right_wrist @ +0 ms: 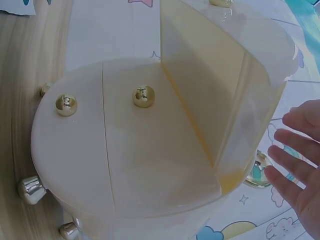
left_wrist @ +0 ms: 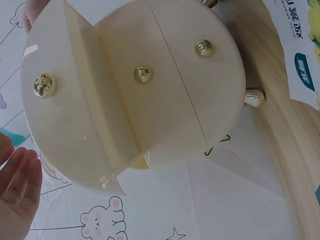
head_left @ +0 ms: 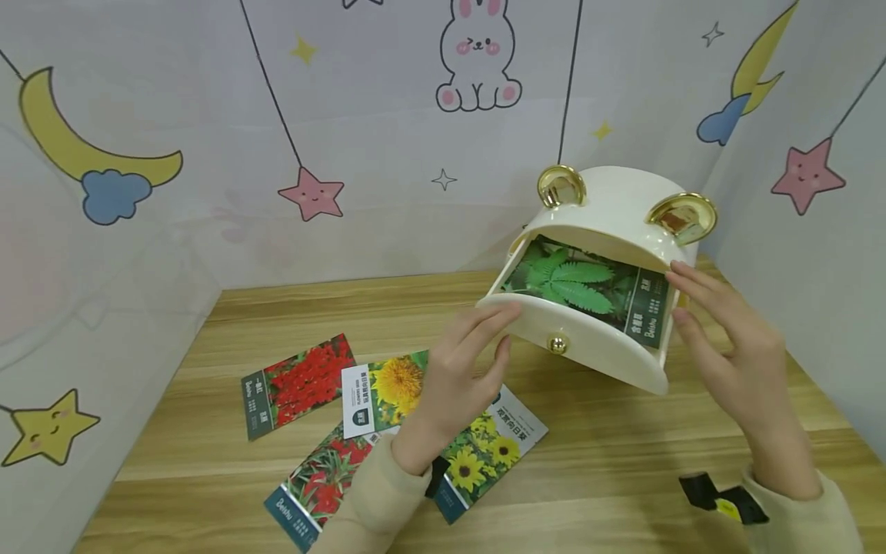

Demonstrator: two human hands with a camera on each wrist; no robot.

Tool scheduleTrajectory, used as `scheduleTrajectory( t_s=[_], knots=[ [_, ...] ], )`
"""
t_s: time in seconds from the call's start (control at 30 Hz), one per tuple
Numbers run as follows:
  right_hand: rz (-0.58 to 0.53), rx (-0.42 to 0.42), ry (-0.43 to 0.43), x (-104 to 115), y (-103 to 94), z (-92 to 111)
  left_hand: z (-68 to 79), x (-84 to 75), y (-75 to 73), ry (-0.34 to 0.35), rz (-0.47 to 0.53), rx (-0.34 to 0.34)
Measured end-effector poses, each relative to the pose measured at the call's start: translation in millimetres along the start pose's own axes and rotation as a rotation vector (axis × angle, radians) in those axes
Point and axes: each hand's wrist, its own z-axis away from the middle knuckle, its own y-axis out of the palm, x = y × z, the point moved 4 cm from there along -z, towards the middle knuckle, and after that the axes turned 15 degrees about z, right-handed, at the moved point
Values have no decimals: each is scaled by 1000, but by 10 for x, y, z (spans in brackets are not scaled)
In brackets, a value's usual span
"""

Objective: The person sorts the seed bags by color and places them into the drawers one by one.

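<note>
A white storage box [head_left: 623, 192] with gold ears stands on the table, its top drawer [head_left: 588, 338] pulled out toward me. Inside the drawer lies a seed packet [head_left: 574, 281] picturing green fern-like leaves. My left hand [head_left: 460, 369] is at the left end of the drawer front, fingers extended; the left wrist view shows a small gap beside the drawer. My right hand [head_left: 741, 346] is spread by the drawer's right side, and in the right wrist view its fingers [right_wrist: 295, 145] are straight and hold nothing. Two lower drawer fronts [left_wrist: 160, 100] with gold knobs are closed.
Left of the box, several seed packets lie on the wooden table [head_left: 588, 477]: a red-flower packet [head_left: 298, 388], an orange-flower packet [head_left: 394, 388], another red-flower packet [head_left: 325, 485] and a yellow-flower packet [head_left: 484, 454], partly overlapping. A patterned backdrop [head_left: 388, 154] surrounds the table.
</note>
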Motion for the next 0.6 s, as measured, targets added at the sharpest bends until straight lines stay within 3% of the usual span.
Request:
scheduleTrajectory(
  t_s=[0.37, 0.6],
  knots=[
    [-10, 128, 253, -241, 76, 51, 64, -91, 148, 29, 19, 70],
    [-46, 170, 317, -322, 125, 71, 70, -95, 265, 37, 26, 93]
  ],
)
